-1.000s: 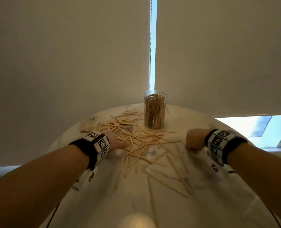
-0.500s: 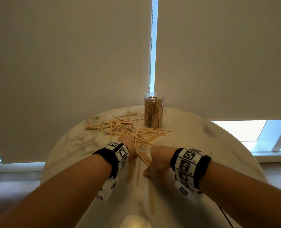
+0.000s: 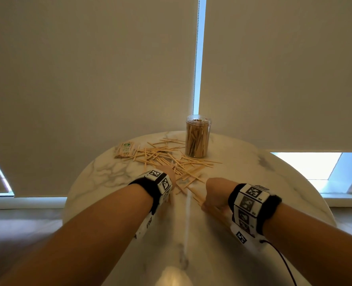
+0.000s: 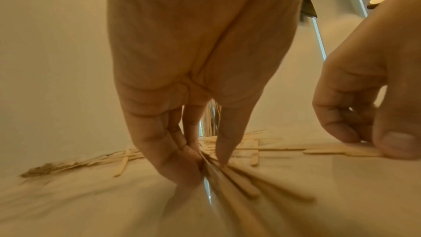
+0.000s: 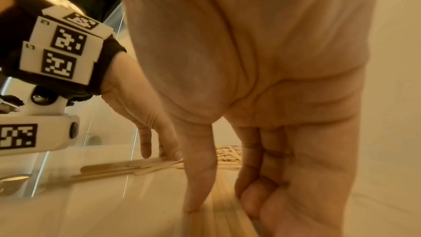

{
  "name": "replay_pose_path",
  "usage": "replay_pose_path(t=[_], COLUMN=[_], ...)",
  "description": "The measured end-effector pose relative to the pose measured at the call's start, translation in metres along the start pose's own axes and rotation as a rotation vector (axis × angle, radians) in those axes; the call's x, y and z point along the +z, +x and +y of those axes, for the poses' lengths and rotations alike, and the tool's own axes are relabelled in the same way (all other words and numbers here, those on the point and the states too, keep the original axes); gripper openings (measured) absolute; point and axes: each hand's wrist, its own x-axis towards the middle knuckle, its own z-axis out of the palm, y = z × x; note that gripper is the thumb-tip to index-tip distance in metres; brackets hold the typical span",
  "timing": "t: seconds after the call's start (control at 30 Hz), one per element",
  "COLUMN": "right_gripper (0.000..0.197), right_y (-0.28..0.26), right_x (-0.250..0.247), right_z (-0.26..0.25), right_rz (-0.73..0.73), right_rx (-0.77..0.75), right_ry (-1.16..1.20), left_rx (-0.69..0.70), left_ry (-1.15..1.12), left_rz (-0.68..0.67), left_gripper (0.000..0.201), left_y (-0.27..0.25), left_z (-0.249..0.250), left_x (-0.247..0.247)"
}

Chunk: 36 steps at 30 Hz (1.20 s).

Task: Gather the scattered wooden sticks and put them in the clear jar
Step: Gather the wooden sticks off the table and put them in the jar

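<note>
A clear jar (image 3: 197, 137), packed with upright wooden sticks, stands at the far side of the round marble table (image 3: 100, 182). Loose wooden sticks (image 3: 167, 157) lie in a heap in front of it and to its left. My left hand (image 3: 167, 173) is at the heap's near edge; its fingers and thumb pinch a small bundle of sticks (image 4: 230, 179) against the tabletop. My right hand (image 3: 213, 193) is just to the right. Its thumb and curled fingers (image 5: 257, 201) close round a few sticks (image 5: 218, 210) lying flat on the table.
A wrapped packet of sticks (image 3: 126, 149) with a green label lies at the table's far left. Drawn roller blinds hang right behind the table, and a bead chain hangs behind the jar. A cable runs from my right wristband off the near right.
Both hands have come in from wide apart to the middle of the table. The sticks that lay spread at the near side are now drawn together under them.
</note>
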Motion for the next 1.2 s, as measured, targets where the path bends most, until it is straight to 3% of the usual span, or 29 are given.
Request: replay_pose_path(t=[0.17, 0.5, 0.73, 0.87, 0.97, 1.1, 1.2], right_gripper=[0.044, 0.028, 0.025, 0.027, 0.029, 0.025, 0.026], right_y=[-0.002, 0.001, -0.006, -0.006, -0.008, -0.005, -0.002], right_x=[0.0, 0.003, 0.007, 0.011, 0.015, 0.018, 0.013], right_z=[0.001, -0.002, -0.004, 0.001, 0.004, 0.003, 0.003], right_rz=[0.023, 0.015, 0.094, 0.164, 0.193, 0.164, 0.093], right_rx=[0.032, 0.063, 0.013, 0.026, -0.002, -0.01, -0.006], right_ry=[0.016, 0.002, -0.036, 0.001, -0.003, -0.011, 0.014], left_rx=[-0.015, 0.016, -0.065, -0.016, -0.107, -0.109, -0.114], left_ry=[-0.041, 0.167, -0.104, -0.119, -0.218, -0.344, -0.458], left_rz=[0.002, -0.117, -0.053, -0.014, 0.003, -0.032, -0.046], left_gripper=[0.049, 0.03, 0.031, 0.035, 0.035, 0.029, 0.063], left_y=[-0.002, -0.005, -0.006, -0.011, -0.011, -0.008, -0.008], left_z=[0.003, 0.007, 0.0, -0.002, -0.007, -0.015, -0.018], left_x=[0.004, 0.003, 0.011, 0.006, 0.007, 0.01, 0.01])
